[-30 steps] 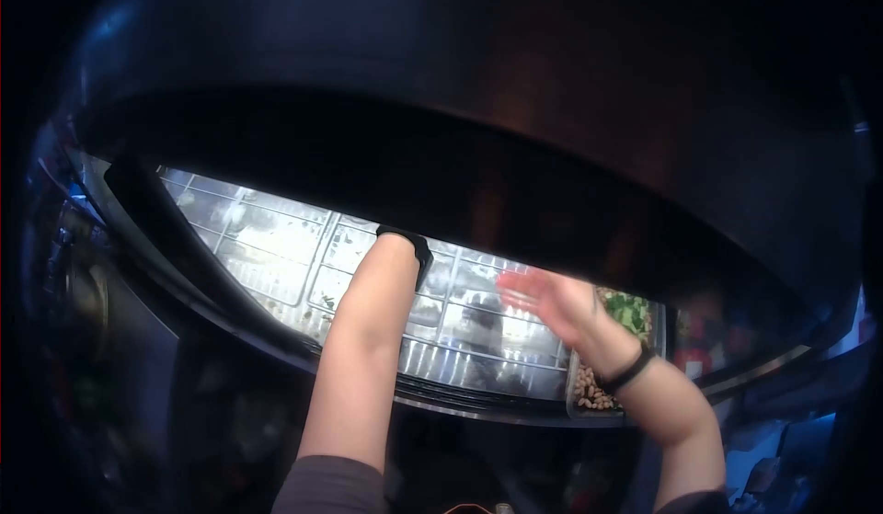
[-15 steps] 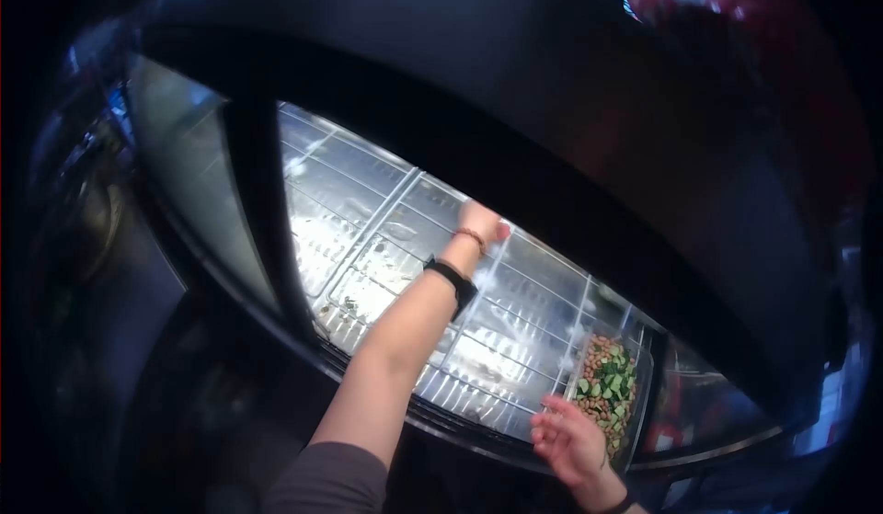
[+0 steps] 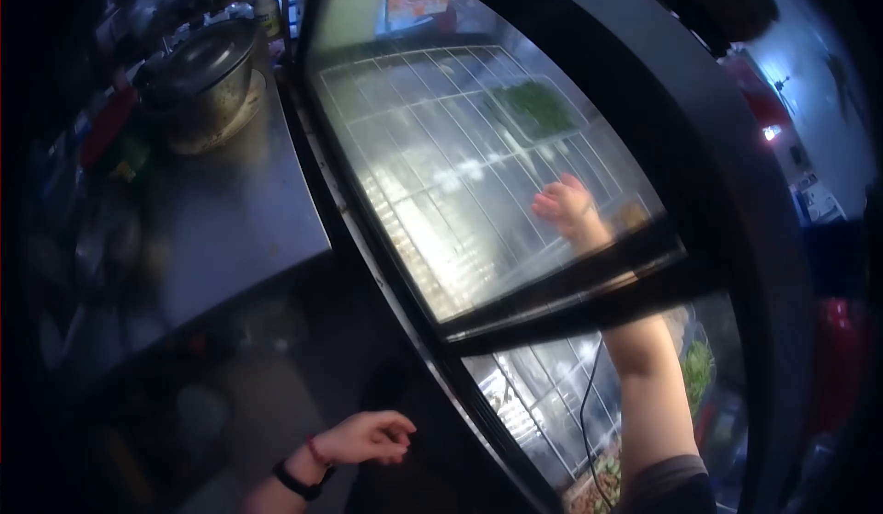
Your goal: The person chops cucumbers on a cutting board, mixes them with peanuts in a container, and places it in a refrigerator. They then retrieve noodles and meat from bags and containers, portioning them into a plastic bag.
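Note:
My left hand (image 3: pixel 368 437), with a red bracelet and a black band, hangs outside the glass-fronted case. Its fingers are loosely bent and apart, with nothing visible in them. My right hand (image 3: pixel 565 205) is inside the case, seen through the glass panel (image 3: pixel 441 266), its arm passing behind the dark divider. Slightly curled and apart, the right fingers hold nothing I can see above the wire rack (image 3: pixel 395 199). Beyond them sits a clear tray of chopped greens (image 3: pixel 538 111). Beneath my right arm is part of a container of peanuts and green pieces (image 3: pixel 598 482).
A large lidded pot (image 3: pixel 200 82) stands on the pale counter (image 3: pixel 235 229) at left. Dark frame bars (image 3: pixel 570 301) divide and edge the case. Leafy greens (image 3: pixel 697 371) lie right of my arm, and a thin dark cord (image 3: pixel 585 413) hangs beside it.
The view has swung left, bringing the counter, pot and tray of greens into sight. My left hand has come out of the case; my right hand has reached in behind the glass.

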`<action>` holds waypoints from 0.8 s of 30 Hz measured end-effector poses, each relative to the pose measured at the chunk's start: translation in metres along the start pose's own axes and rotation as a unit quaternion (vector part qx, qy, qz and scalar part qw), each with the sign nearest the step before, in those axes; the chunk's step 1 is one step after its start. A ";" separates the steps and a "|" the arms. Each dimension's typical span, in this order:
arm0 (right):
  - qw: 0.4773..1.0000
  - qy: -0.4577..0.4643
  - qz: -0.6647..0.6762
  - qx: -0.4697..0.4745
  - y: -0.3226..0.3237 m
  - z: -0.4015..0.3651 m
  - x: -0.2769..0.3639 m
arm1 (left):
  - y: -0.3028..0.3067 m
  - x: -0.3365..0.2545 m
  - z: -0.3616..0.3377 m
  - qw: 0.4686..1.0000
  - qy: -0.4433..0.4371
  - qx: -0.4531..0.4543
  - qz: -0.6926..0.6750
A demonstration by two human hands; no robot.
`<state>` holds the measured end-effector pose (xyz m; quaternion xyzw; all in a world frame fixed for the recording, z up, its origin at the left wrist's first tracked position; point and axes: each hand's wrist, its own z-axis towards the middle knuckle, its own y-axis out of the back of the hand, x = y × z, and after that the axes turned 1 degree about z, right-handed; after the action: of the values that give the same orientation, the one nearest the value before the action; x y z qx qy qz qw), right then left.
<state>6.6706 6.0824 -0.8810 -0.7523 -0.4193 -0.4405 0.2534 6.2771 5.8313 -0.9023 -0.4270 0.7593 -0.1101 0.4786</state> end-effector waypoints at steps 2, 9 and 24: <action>0.996 0.001 -0.081 0.033 -0.033 0.066 -0.001 | 0.040 0.011 -0.024 0.994 0.018 -0.080 -0.077; 0.760 0.126 -0.633 0.075 -0.066 0.210 -0.015 | 0.114 0.027 -0.047 0.950 0.076 -0.293 -0.073; 0.994 -0.090 -0.062 -0.023 -0.072 0.301 -0.057 | 0.142 0.008 -0.002 0.928 0.083 -0.338 -0.132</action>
<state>6.7296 6.3232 -1.0757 -0.7667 -0.4763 -0.3956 0.1696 6.1965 5.9115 -0.9882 -0.6488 0.7257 0.0558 0.2222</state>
